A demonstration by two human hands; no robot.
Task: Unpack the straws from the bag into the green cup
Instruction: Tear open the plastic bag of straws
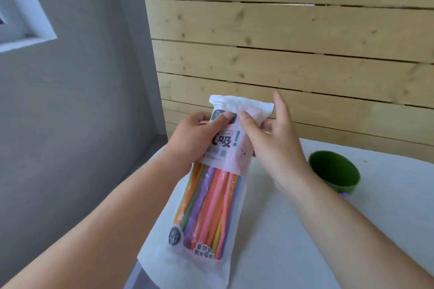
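A white plastic bag (244,105) full of coloured straws (209,206) is held upright above the table's left part. My left hand (195,138) pinches the bag's upper left side, thumb on the printed label. My right hand (270,143) grips the upper right side just below the sealed top, thumb in front and index finger raised. The top edge looks sealed. The green cup (334,171) stands open and upright on the table to the right of my right wrist, with nothing visible inside.
The white table (305,241) runs from the centre to the right. Behind it rises a wall of pale wooden planks (281,42). A grey wall and a white window frame (28,19) lie to the left, past the table's left edge.
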